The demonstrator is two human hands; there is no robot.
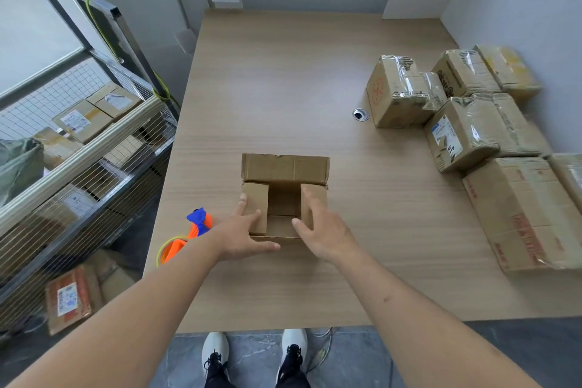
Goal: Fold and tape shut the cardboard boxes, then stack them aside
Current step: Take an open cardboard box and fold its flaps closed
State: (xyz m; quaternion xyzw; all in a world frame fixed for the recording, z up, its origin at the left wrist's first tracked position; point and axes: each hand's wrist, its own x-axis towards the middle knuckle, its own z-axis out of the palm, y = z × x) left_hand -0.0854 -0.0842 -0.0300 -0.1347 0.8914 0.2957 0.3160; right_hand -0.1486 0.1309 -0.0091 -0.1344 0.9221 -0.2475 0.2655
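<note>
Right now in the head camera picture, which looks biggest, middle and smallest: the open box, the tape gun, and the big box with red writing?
1. Big box with red writing, though nearness may flatter it.
2. Open box.
3. Tape gun, partly hidden behind the left arm, so unsure.

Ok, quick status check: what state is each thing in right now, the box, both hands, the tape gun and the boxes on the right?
Open box: untaped; two side flaps folded in, far flap standing up.
Left hand: fingers straight, pressing the left flap.
Right hand: fingers straight, on the right flap.
Tape dispenser: lying idle at the table's left edge.
Finished boxes: taped shut, grouped on the table's right side.
</note>
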